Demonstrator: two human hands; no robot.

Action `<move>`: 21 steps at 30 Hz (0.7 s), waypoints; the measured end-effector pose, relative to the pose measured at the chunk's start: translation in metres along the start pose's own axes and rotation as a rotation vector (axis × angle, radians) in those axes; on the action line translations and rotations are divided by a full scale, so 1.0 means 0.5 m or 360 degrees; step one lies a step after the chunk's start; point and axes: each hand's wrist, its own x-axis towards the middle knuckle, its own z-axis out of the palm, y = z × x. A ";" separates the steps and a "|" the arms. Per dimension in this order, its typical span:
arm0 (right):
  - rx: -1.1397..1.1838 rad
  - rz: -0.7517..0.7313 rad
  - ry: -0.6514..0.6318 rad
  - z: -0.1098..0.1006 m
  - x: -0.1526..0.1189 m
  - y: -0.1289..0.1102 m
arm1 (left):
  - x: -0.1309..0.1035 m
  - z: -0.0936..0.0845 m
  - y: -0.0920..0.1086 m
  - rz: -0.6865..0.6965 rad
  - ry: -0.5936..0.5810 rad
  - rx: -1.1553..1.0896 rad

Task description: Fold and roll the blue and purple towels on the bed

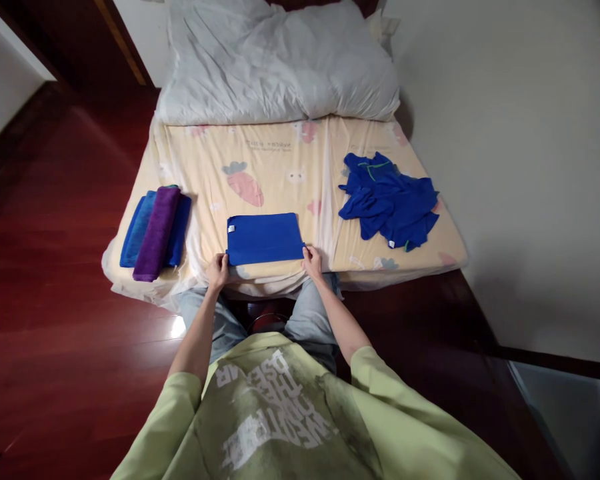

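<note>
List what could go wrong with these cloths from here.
A tug by the left hand and right hand could drag the flat rectangular blue cloth off the near edge of the cream carrot-print bed. The narrow purple plush cloth, lying atop folded blue cloths near that edge, might slide off.

I record a yellow-green shirt (pixel 420 427) with short sleeves (pixel 167 407), a dark print (pixel 205 440) with white lettering (pixel 253 437), and light blue jeans (pixel 306 317).
</note>
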 end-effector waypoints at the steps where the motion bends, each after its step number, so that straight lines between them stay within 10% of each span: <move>1: -0.0013 -0.0003 0.0006 0.001 0.001 0.001 | 0.000 0.000 0.001 -0.0009 0.0007 0.0003; 21: -0.0152 -0.0117 0.0123 0.012 0.014 0.019 | -0.005 0.008 0.018 -0.0004 0.0144 0.0043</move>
